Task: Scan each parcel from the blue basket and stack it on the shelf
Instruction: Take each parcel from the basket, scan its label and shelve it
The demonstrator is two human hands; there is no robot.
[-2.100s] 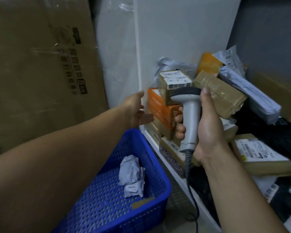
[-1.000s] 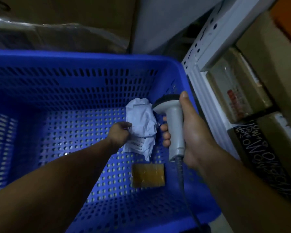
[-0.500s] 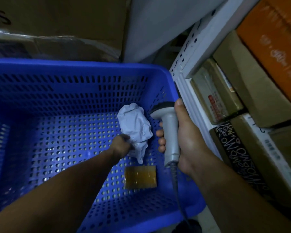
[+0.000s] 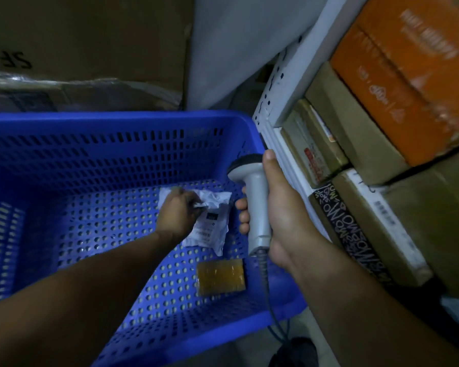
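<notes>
A white plastic-bag parcel (image 4: 211, 225) with a printed label facing up lies inside the blue basket (image 4: 96, 154), near its right wall. My left hand (image 4: 176, 213) reaches down into the basket and holds the parcel by its top edge. My right hand (image 4: 277, 207) grips the grey barcode scanner (image 4: 253, 200) upright just right of the parcel, its head tilted toward the basket and its cable hanging down. The white metal shelf (image 4: 284, 83) stands right beside the basket.
A piece of brown tape (image 4: 221, 276) sticks to the basket floor below the parcel. The shelf holds stacked parcels: an orange box (image 4: 403, 75), brown cartons (image 4: 355, 123) and a black-and-white patterned box (image 4: 350, 234). Large cardboard (image 4: 85, 38) leans behind the basket.
The crumpled parcel has been spread out in the basket, so its label now shows. My left hand shifted to its top edge. The scanner hand stays beside it.
</notes>
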